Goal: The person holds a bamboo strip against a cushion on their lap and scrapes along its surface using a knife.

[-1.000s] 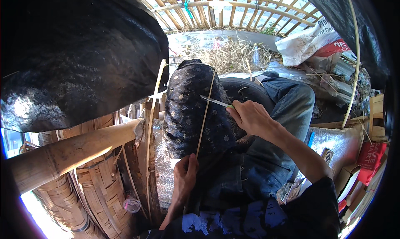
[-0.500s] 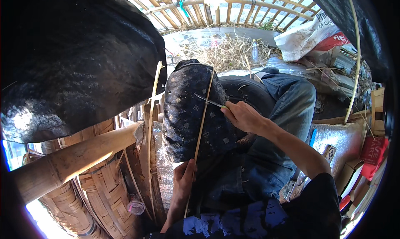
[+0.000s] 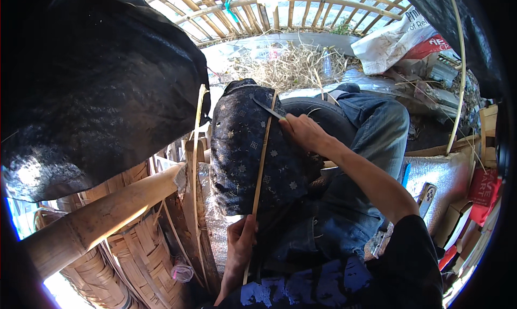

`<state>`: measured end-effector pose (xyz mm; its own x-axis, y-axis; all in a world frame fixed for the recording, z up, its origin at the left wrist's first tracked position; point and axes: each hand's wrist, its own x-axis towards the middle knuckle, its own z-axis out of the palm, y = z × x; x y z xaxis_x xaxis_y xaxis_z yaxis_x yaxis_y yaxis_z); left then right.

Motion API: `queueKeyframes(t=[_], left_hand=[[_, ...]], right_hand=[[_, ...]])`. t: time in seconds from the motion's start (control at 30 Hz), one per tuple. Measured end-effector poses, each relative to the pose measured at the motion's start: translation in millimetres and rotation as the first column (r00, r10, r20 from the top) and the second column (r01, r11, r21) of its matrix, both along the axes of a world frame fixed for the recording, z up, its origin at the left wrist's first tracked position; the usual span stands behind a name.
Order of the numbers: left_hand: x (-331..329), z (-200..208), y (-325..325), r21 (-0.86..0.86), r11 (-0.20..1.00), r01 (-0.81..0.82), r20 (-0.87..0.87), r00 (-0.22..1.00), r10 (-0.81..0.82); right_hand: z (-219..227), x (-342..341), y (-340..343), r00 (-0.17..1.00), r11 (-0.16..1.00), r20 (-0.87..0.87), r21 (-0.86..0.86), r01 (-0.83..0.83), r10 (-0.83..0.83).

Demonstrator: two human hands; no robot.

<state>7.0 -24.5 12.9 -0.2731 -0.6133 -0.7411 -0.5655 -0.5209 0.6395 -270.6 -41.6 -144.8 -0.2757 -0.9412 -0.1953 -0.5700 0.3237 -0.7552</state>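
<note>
A thin bamboo strip [image 3: 262, 163] lies lengthwise over a dark patterned cloth [image 3: 231, 147] that covers my left knee. My left hand [image 3: 241, 241] is closed on the strip's lower part, and its tail runs down toward my shirt. In my right hand [image 3: 305, 132] is a knife [image 3: 267, 110], gripped by its handle, which is mostly hidden by the fingers. The blade points up and left and crosses the strip close to its far end.
A thick bamboo pole [image 3: 102, 217] and woven bamboo baskets [image 3: 134, 255] stand at left, under a black sheet [image 3: 107, 88]. Shavings [image 3: 296, 66] are heaped ahead, before a bamboo slat fence [image 3: 301, 7]. A tire [image 3: 323, 115] sits beside my leg; a white sack [image 3: 385, 50] lies far right.
My right hand and the knife have moved up and slightly left along the strip, toward its far end. The left hand keeps its hold; the view has shifted slightly.
</note>
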Motion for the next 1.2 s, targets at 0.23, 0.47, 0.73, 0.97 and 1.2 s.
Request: queueKeyframes(t=[0.23, 0.47, 0.73, 0.97, 1.2], left_hand=[[2.3, 1.3, -5.4, -0.110, 0.989, 0.095, 0.040, 0.995, -0.091], [-11.1, 9.0, -9.3, -0.369, 0.810, 0.455, 0.360, 0.874, -0.327], [-10.7, -5.5, 4.4, -0.516, 0.737, 0.437, 0.315, 0.897, -0.310], [-13.2, -2.4, 10.0, -0.464, 0.816, 0.346, 0.288, 0.930, -0.231], [-5.7, -1.1, 13.9, -0.448, 0.832, 0.327, 0.270, 0.937, -0.223]], right_hand=[[14.6, -23.1, -21.6, 0.943, 0.920, 0.173, -0.225, 0.319, -0.285], [52.6, -2.8, 25.9, 0.988, 0.942, 0.153, -0.329, 0.067, -0.017], [65.2, 15.4, 37.8, 0.984, 0.988, -0.130, -0.079, -0.136, 0.125], [59.1, 22.8, 21.3, 0.969, 0.987, -0.194, -0.028, -0.159, 0.151], [36.4, 13.3, -13.5, 0.978, 0.995, -0.184, -0.015, -0.101, 0.097]])
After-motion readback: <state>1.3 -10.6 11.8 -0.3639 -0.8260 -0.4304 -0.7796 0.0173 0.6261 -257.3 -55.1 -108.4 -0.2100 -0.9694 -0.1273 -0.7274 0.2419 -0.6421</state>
